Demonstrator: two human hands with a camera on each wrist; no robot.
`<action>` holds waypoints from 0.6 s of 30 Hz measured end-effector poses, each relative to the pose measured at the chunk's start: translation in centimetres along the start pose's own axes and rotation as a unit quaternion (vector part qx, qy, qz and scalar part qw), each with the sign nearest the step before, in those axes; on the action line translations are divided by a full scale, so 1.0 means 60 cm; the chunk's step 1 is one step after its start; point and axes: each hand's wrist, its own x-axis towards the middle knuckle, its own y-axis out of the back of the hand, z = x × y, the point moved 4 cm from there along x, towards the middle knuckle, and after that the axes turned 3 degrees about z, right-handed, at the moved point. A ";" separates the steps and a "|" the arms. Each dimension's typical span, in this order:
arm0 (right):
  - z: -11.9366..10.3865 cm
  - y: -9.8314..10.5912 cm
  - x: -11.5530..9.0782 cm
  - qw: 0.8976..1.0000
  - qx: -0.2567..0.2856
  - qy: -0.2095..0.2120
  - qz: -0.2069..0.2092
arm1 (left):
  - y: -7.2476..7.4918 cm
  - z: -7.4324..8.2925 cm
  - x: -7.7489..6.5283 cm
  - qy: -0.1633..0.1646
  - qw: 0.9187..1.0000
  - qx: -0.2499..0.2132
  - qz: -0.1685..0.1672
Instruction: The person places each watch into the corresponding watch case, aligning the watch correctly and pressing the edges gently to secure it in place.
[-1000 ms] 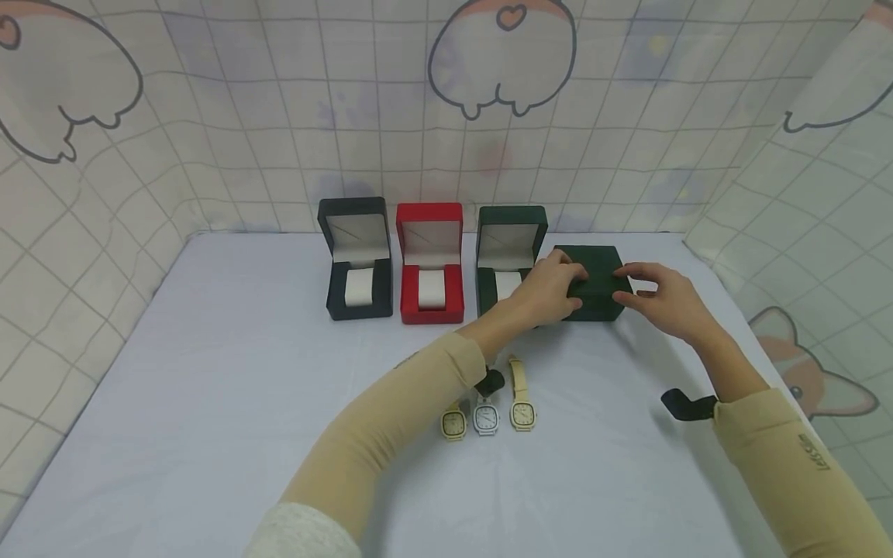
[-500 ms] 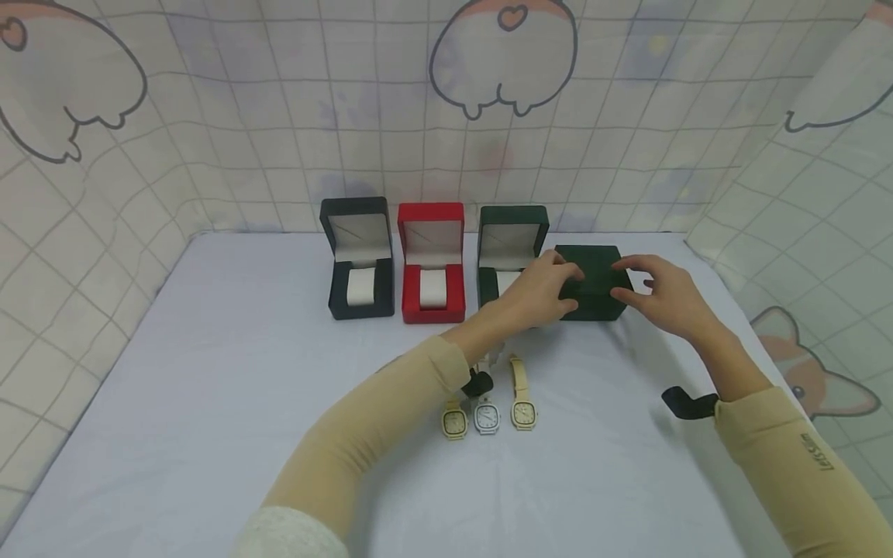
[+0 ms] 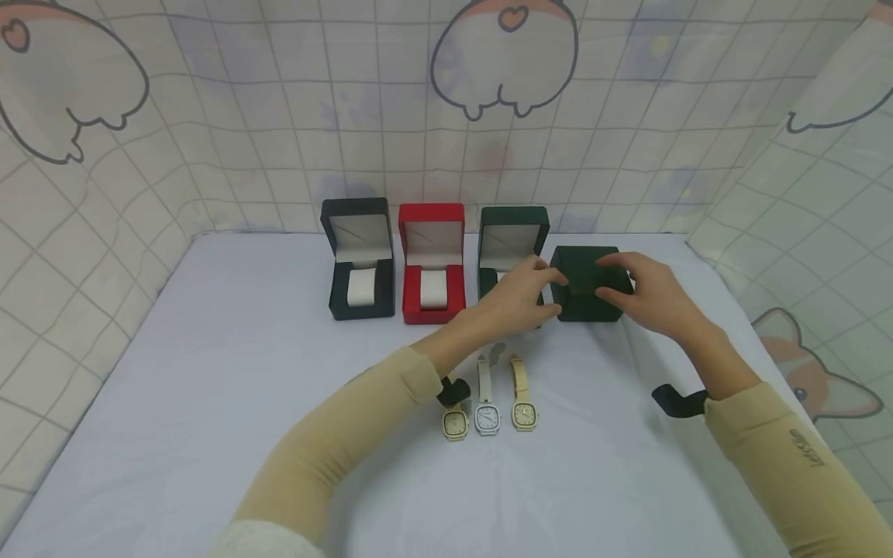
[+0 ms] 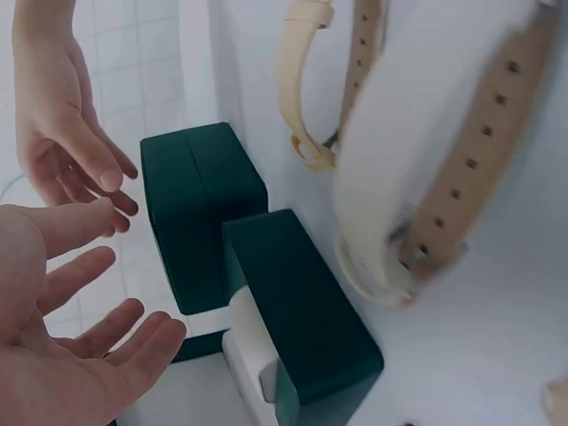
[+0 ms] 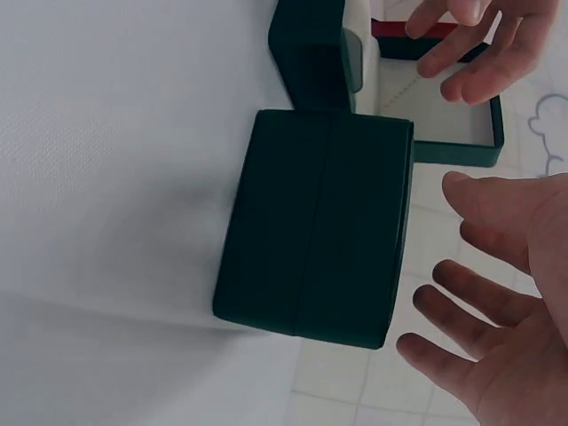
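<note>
Closed green box (image 3: pixel 582 291), lid down, at the right end of a row on the table (image 3: pixel 209 387), just beside an open green box (image 3: pixel 515 215); cannot tell whether touching it. Right hand (image 3: pixel 645 291) spread, at the right side of the closed box, apparently apart from it in the right wrist view. Left hand (image 3: pixel 519 294) spread as well, pinching nothing, across the front of the open green box with fingertips toward the closed one. Likeliest trouble: a shove or lift from one side only, with nothing steadying the other, and so a skewed or tipped closed box, perhaps driven into the open green box and on toward the red box (image 3: pixel 434 316) and dark box (image 3: pixel 363 313). Possible too: a knock to the raised lid, from working the left hand so close. Also worth watching: the black wrist camera (image 3: pixel 453 390), overlapping the left gold watch (image 3: pixel 456 425) in the head view; from a low sweep, a snagged strap there, or on the silver watch (image 3: pixel 487 419) or right gold watch (image 3: pixel 524 416).
</note>
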 end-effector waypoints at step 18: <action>-0.046 -0.020 0.028 0.999 -0.013 0.024 -0.046 | 0.044 -0.042 -0.065 0.031 0.999 -0.032 0.026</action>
